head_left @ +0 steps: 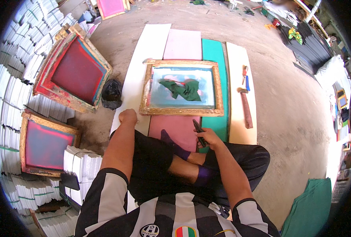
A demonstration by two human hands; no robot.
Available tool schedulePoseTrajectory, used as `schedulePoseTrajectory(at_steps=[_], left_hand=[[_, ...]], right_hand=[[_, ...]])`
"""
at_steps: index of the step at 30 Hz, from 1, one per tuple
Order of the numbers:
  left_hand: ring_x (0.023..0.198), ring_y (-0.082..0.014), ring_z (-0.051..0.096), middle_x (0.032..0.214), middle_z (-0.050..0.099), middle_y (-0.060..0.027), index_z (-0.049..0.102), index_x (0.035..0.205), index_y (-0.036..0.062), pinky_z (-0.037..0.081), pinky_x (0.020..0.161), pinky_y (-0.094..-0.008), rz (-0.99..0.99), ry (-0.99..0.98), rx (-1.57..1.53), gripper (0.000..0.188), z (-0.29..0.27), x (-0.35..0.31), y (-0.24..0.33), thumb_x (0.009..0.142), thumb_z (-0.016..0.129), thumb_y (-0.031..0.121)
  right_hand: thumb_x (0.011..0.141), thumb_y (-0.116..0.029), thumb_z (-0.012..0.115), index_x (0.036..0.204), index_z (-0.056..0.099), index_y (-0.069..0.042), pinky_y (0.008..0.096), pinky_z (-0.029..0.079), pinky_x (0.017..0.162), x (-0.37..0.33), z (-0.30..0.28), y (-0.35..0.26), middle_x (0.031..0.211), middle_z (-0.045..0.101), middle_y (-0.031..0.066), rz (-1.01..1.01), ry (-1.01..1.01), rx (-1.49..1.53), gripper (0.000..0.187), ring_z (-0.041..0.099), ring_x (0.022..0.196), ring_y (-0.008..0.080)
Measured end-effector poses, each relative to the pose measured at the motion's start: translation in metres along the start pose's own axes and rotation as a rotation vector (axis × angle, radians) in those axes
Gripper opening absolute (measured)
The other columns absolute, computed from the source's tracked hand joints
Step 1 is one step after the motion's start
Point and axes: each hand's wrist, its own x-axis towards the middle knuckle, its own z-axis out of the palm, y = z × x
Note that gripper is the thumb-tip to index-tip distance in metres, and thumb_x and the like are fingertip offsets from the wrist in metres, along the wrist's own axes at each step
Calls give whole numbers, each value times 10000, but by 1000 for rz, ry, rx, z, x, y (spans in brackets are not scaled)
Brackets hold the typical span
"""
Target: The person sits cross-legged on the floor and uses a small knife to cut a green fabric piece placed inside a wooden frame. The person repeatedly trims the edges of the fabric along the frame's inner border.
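A wooden screen-printing frame (221, 91) lies flat before me across several coloured boards, its pale blue mesh facing up. A crumpled dark green cloth (187, 91) rests on the mesh. My right hand (210, 137) grips black pliers (199, 129), pointing up and left, just below the frame's near edge. Closed into a fist, my left hand (128, 116) is over the white board (138, 85) by the frame's near left corner; whatever its fingers may hold is hidden. On the cream board at right lie a hammer (246, 108) and a screwdriver (245, 73) with orange and blue parts.
More screen frames (78, 73) lean at the left beside a black plastic bag (112, 94). Tied stacks of white sheets (5, 93) line that side. Green sheets (309, 209) lie at lower right, dark panels (307, 45) at far right. My crossed legs border the boards.
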Motion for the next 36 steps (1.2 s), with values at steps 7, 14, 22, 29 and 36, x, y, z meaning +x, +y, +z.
schedulePoseTrajectory(at_steps=[7,14,22,29,36], left_hand=[[1043,-284,711,1211,714,-82,749,1160,114,601,752,-510,-89,-18,-34,380,19,17,-1,794,798,201],[1079,-280,704,1184,723,-107,760,1119,102,606,759,-446,-83,27,6,349,6,2,4,782,793,190],[1022,-296,710,1090,727,-126,741,1021,87,584,793,-436,63,327,-118,288,-14,-26,36,782,789,241],[1085,-329,612,1063,641,-119,655,1040,74,516,880,-466,436,645,-73,334,-7,-36,71,770,758,241],[1107,-312,587,1050,649,-122,669,986,74,464,917,-466,717,715,23,288,12,-36,94,735,741,196]], right_hand=[[978,-191,600,1181,552,-32,389,558,607,-13,-36,-4,887,622,110,31,208,69,263,647,732,227],[942,-188,628,1112,542,-11,424,529,556,3,-58,-4,861,622,121,32,404,-94,260,649,701,249],[946,-165,620,1056,520,7,452,477,509,35,-79,12,803,570,113,68,481,-308,227,614,645,250],[815,-167,619,974,598,140,492,553,586,31,-73,-3,843,677,290,-11,564,-429,347,707,688,388],[828,-152,536,1004,632,110,518,559,678,18,-66,-36,908,680,322,167,505,-591,330,713,806,417]])
